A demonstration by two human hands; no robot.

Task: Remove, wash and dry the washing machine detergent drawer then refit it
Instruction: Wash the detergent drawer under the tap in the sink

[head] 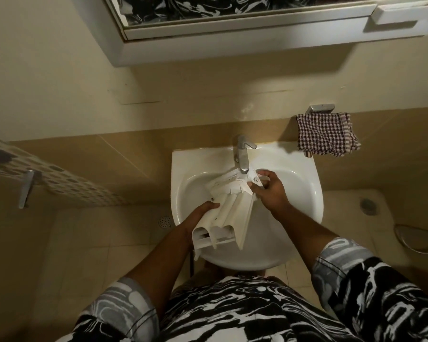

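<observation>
Dim warm light, bright pool on wall above tap (pixel 242 154), deep cabinet (pixel 232 28) shadow, wide-angle edge bending, soft focus

The detergent drawer (pixel 229 208) lies diagonally across the sink (pixel 304 193), occupying the middle of the bowl. Its far end sits just under the faucet (pixel 242 154), which blocks the rear centre. The left hand (pixel 203 211) holds the drawer's left edge and the right hand (pixel 269 191) holds its far right corner. Open bowl remains at the left and right sides. The checked cloth (pixel 328 134) hangs on the wall beyond the right rear corner, with an unobstructed approach.
</observation>
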